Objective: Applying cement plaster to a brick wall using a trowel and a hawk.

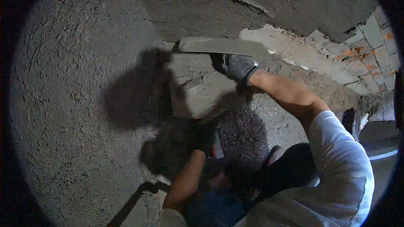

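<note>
My right hand (240, 68), in a dark grey glove, is closed round the handle of a long plastering trowel (210, 45). The trowel's flat blade is smeared with grey mortar and lies along the foot of the plastered surface ahead. Below it is a flat, squarish mortar board (202, 101) with a ridge of wet mortar (192, 82) on it. At the board's near edge my left hand (205, 136), in a dark glove, grips it from below; deep shadow hides most of its fingers. A red and pale piece (218, 148) shows beside that hand.
Rough grey plaster covers the wall (75, 92) on the left and the surface ahead. Bare brickwork (357, 56) with orange patches shows at the right, past a ragged plaster edge. Dark, wet-looking rubble (242, 130) lies under my arms. My shadow falls on the left wall.
</note>
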Motion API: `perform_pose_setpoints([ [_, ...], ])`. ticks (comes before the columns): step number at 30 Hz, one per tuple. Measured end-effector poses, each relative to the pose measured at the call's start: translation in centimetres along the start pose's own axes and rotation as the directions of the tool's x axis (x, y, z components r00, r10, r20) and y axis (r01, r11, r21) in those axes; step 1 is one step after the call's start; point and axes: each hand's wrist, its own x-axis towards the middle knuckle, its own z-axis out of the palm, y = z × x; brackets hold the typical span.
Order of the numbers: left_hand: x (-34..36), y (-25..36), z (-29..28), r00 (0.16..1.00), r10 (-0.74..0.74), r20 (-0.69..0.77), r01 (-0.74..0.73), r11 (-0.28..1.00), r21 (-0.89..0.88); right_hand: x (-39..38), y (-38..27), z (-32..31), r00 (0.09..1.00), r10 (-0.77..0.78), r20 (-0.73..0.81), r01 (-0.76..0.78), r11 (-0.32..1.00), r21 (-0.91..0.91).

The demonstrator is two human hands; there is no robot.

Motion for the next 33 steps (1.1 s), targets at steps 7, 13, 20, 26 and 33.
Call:
perform_pose_setpoints([
  [7,1.4,-5.5,-1.0,0.989,-0.113,0.098,0.069,0.925,0.373,4.1,1.8,3.3,0.861,0.198,0.468,-0.283,0.952,0.119],
  [13,0.6,-12.2,-3.5,0.989,-0.114,-0.092,0.143,0.890,0.432,5.2,-1.8,-3.4,0.800,0.123,0.588,-0.421,0.812,0.403],
  [20,0.9,1.1,1.1,0.858,-0.470,0.208,0.512,0.814,-0.274,-14.5,4.4,-7.8,0.984,-0.110,0.143,0.094,0.989,0.115],
  [26,-2.5,8.0,4.2,0.956,-0.181,0.230,0.143,0.975,0.170,-18.4,-1.4,-13.1,0.953,0.016,0.302,-0.059,0.989,0.134],
  [33,0.6,3.0,4.6,0.870,0.437,0.227,-0.478,0.639,0.603,-15.1,-3.8,-18.1,0.856,0.186,0.483,-0.368,0.874,0.316],
])
